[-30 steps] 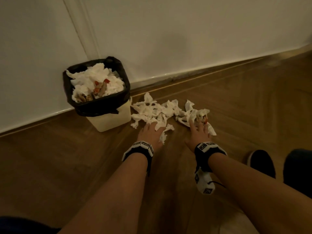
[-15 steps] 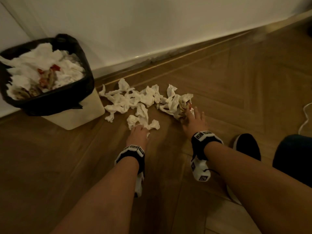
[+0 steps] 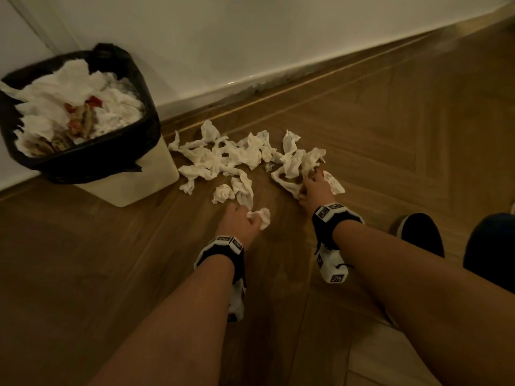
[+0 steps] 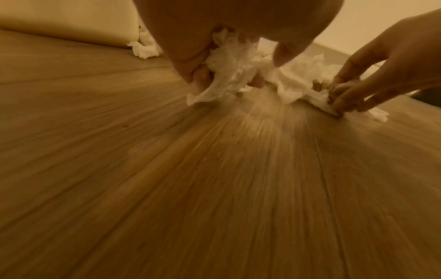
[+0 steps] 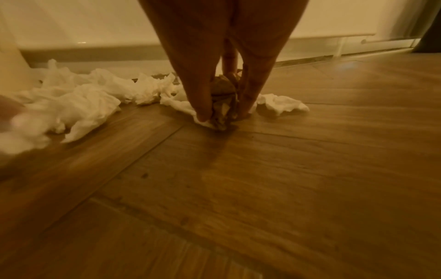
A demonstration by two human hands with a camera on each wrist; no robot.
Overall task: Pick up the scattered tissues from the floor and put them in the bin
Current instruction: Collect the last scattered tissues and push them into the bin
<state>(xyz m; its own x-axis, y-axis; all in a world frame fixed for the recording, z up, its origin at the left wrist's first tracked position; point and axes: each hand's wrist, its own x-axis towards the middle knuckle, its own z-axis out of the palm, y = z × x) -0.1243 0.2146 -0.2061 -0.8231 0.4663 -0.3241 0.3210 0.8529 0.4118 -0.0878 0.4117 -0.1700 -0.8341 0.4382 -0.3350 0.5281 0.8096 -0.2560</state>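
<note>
At the upper left of the frame a bin [image 3: 156, 185] with a black liner stands against the white wall [image 3: 250, 37], heaped with crumpled tissues. To its right, at the centre, scattered tissues [image 3: 239, 157] lie on the wooden floor [image 3: 83, 260]. Below them the left hand [image 3: 237, 222] grips a crumpled tissue [image 3: 263, 215]. The right hand [image 3: 313, 190] pinches tissue at the pile's right edge. A dark shoe [image 3: 420, 235] sits at the right.

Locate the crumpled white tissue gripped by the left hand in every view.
Head: lower centre, crumpled white tissue bunched in the left hand.
Left wrist: top centre, hanging from the curled fingers.
Right wrist: blurred white mass at the far left edge, likely it.
Shared landmark: cream plastic bin, left in each.
</note>
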